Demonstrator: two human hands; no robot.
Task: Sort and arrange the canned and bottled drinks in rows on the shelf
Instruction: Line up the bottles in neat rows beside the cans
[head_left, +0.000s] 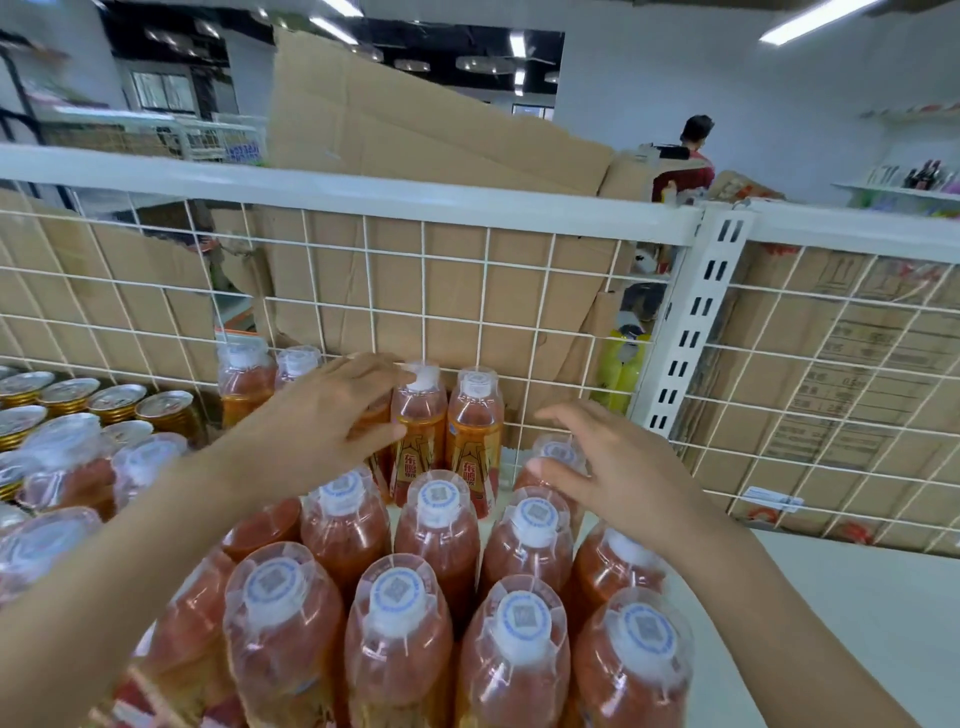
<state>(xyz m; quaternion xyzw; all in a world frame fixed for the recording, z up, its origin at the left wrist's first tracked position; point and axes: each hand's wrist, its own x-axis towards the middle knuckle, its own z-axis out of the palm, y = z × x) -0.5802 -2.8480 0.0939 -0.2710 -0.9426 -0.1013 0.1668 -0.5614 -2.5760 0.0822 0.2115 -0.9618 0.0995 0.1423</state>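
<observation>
Against the white wire-grid back panel (457, 291) of the shelf (857, 587), orange drink bottles (436, 530) with clear dust caps stood in rough rows, and gold-rimmed cans (117, 397) were packed together at the far left. The left hand (332, 415) was cupped over the bottles of the back row, its fingers spread loosely beside the neck of the back-row bottle (420, 415); whether it gripped one underneath could not be told. The right hand (597, 467) rested, fingers half open, on the cap of the rightmost bottle (556, 457) in the next row, touching rather than clasping it. Full of liquid, these bottles would likely be fairly heavy and top-steady only when upright; the thin plastic walls would give a little, and the loose clear overcaps looked slippery and unsafe to lift by. A hold around the shoulder or upper body, just below the neck, seemed the surest way to slide each into line. To the right the shelf lay bare, with flattened cardboard (415, 135) behind the grid.
</observation>
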